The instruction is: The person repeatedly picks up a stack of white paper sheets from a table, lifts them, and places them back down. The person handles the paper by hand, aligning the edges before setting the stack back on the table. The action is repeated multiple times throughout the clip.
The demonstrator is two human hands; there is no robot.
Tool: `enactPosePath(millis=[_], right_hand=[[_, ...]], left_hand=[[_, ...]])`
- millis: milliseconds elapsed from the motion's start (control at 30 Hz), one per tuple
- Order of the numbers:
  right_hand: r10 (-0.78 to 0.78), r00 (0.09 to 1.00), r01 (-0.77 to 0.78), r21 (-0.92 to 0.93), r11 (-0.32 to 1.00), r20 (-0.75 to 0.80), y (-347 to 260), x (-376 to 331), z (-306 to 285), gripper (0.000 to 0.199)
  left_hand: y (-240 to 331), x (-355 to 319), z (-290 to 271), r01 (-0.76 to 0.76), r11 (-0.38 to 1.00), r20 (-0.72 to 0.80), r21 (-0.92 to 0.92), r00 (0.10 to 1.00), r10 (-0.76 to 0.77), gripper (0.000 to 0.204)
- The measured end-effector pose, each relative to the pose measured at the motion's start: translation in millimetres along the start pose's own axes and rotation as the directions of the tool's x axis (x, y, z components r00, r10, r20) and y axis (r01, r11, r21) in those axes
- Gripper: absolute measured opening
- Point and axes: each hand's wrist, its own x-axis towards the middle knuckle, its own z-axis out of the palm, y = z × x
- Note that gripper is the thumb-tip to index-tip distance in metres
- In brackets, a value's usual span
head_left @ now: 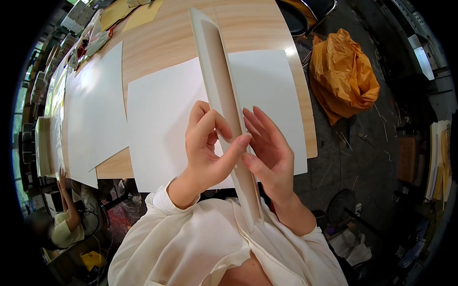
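Pinching a folded white board (222,93) in the head view, the left hand (202,155) holds it above a white sheet (162,124) on a table (171,31); the right hand (274,162), fingers loosely extended, touches its edge with the thumb

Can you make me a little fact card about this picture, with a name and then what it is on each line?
Held thing: white sheet, seems folded, standing edge-up
Left hand: thumb and bent fingers at the sheet's upper edge
Right hand: fingers spread on its right side, thumb at the edge
Table: light wood tabletop
On the table: large white panel beneath the hands; another white panel to the left
Right of table: crumpled orange bag
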Motion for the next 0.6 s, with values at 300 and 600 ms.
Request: enactPosePath(millis=[300, 600], right_hand=[[0.003, 1.0, -0.003, 0.045, 0.999, 0.0, 0.6, 0.8, 3.3, 0.072], [0.055, 0.998, -0.055, 0.152, 0.987, 0.008, 1.6, -0.8, -0.2, 0.066]], left_hand=[[-2.3, 0.6, -3.1, 0.0, 1.0, -0.024, -0.021, 1.0, -0.001, 0.025], [-4.8, 0.0, -4.4, -0.022, 1.0, -0.024, 0.022, 0.999, 0.023, 0.026]])
